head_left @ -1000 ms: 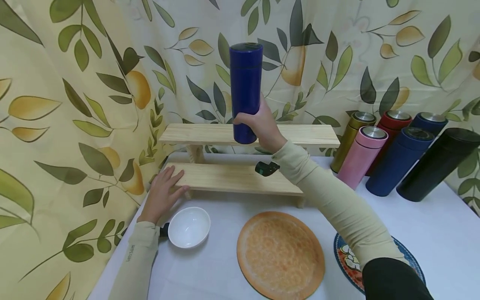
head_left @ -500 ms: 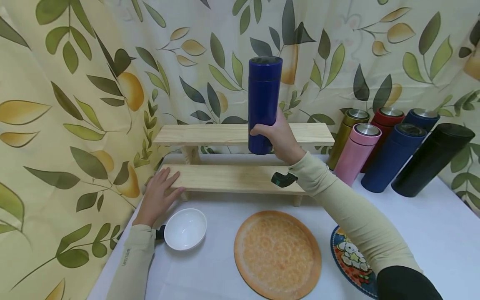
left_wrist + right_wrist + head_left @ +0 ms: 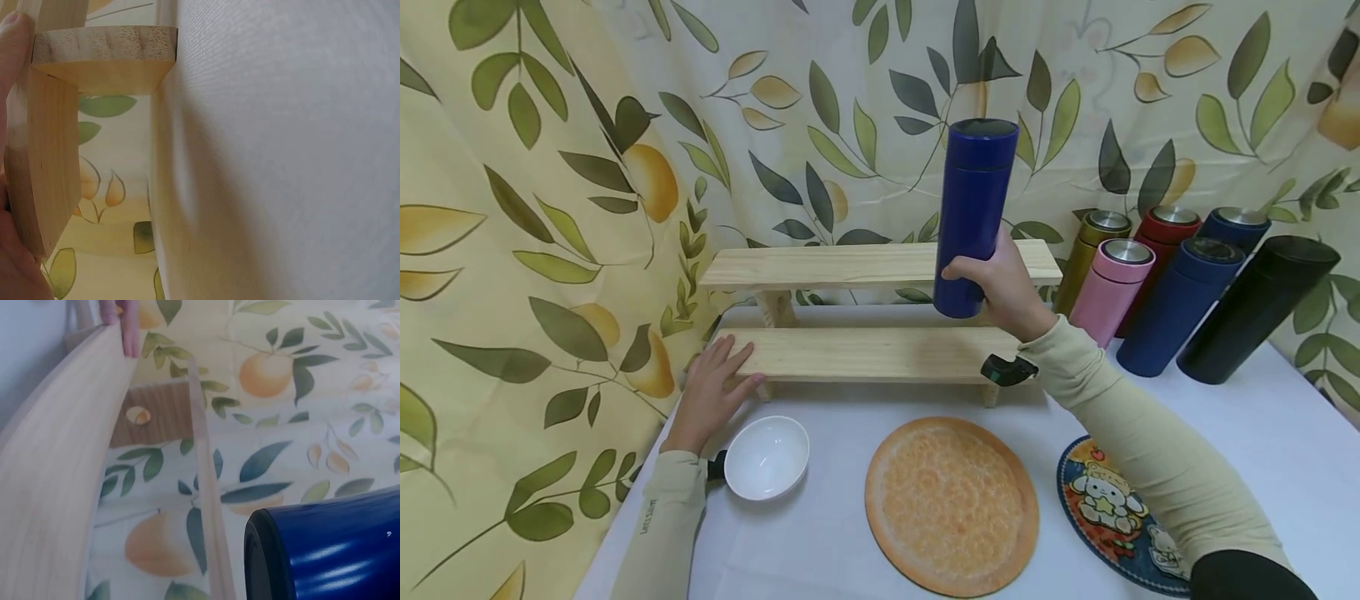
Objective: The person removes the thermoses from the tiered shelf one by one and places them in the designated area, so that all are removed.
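My right hand (image 3: 1002,287) grips a glossy blue thermos bottle (image 3: 976,196) round its lower part, thumb across the front. The bottle stands nearly upright, top leaning slightly right, and overlaps the right part of the upper wooden shelf (image 3: 827,267) in the head view. From the right wrist, the dark base of the blue bottle (image 3: 337,544) shows beside the shelf boards. My left hand (image 3: 711,392) rests on the left end of the lower shelf (image 3: 865,354), fingers stretched over the board. In the left wrist view the board's underside and a wooden leg (image 3: 106,53) show beside that hand.
Several bottles stand at the back right: gold (image 3: 1093,250), pink (image 3: 1111,287), red, blue ones and a leaning black one (image 3: 1258,308). A white bowl (image 3: 767,458), a round pizza-like mat (image 3: 951,504) and a cartoon-printed round mat (image 3: 1105,508) lie in front of the shelves.
My right hand has carried the blue thermos bottle rightward and a little lower along the upper shelf. The left hand stays on the lower shelf's end. The head view has shifted slightly.
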A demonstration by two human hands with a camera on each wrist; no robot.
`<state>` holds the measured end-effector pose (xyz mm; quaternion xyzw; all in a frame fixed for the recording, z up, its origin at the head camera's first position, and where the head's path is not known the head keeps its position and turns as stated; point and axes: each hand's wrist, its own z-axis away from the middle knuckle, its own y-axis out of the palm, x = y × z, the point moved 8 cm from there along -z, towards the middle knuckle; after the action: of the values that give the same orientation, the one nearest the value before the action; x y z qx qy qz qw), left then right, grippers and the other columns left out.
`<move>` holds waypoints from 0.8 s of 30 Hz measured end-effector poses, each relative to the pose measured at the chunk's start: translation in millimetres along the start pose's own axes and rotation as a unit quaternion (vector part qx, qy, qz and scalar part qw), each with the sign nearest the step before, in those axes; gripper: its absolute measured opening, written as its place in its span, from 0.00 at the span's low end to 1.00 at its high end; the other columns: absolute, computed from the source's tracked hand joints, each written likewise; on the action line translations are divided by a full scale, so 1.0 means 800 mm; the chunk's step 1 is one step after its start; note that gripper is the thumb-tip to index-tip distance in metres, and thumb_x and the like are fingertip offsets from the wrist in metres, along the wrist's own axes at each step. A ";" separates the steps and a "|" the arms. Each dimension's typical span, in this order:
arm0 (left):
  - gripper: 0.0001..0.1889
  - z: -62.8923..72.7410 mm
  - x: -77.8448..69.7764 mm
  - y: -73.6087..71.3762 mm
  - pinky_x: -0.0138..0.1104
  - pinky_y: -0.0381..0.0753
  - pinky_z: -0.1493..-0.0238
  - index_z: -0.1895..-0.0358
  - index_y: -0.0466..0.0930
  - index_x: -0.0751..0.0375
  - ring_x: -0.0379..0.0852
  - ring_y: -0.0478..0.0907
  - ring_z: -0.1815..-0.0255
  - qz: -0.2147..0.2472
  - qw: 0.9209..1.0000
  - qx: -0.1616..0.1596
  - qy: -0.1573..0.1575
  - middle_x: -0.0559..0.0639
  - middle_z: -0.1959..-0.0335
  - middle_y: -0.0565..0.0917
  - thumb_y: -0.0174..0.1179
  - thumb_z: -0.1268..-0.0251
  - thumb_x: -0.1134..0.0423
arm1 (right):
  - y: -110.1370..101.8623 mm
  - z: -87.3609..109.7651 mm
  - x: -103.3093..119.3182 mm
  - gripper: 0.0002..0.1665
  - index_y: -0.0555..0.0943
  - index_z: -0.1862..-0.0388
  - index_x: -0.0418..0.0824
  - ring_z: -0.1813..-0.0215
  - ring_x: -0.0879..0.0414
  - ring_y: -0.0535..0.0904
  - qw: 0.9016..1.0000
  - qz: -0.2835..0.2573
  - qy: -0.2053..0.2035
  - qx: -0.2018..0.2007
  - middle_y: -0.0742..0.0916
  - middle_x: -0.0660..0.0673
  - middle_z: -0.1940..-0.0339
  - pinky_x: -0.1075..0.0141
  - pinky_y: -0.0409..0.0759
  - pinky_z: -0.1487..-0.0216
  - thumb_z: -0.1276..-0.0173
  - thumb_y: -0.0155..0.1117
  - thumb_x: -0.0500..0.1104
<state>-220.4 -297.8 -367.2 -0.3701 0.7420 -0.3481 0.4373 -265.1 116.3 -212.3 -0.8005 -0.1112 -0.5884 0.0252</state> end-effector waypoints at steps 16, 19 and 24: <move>0.35 -0.001 -0.001 0.003 0.63 0.46 0.18 0.21 0.72 0.62 0.68 0.51 0.15 -0.004 1.000 0.014 -0.006 0.70 0.17 0.61 0.65 0.22 0.48 | -0.075 0.045 0.007 0.54 0.52 0.14 0.50 0.25 0.39 0.63 0.997 0.061 0.017 -0.041 0.66 0.40 0.21 0.26 0.56 0.23 0.33 0.61 0.27; 0.34 0.000 -0.002 0.002 0.63 0.46 0.18 0.21 0.72 0.63 0.68 0.51 0.15 -0.003 1.000 0.015 -0.006 0.70 0.17 0.61 0.65 0.22 0.48 | -0.086 0.054 0.005 0.54 0.51 0.14 0.53 0.23 0.38 0.62 0.996 0.072 0.023 -0.041 0.65 0.39 0.19 0.24 0.54 0.23 0.32 0.62 0.28; 0.34 0.001 -0.001 0.003 0.63 0.45 0.18 0.22 0.72 0.64 0.69 0.51 0.15 -0.007 1.000 0.014 -0.009 0.71 0.18 0.61 0.66 0.23 0.50 | -0.105 0.071 0.003 0.54 0.52 0.15 0.56 0.24 0.39 0.61 0.995 0.092 0.028 -0.039 0.65 0.40 0.18 0.23 0.53 0.24 0.31 0.65 0.28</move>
<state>-219.9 -296.2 -368.8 -0.3726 0.7300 -0.3585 0.4470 -228.4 208.2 -235.2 -0.7907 -0.0130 -0.6099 0.0509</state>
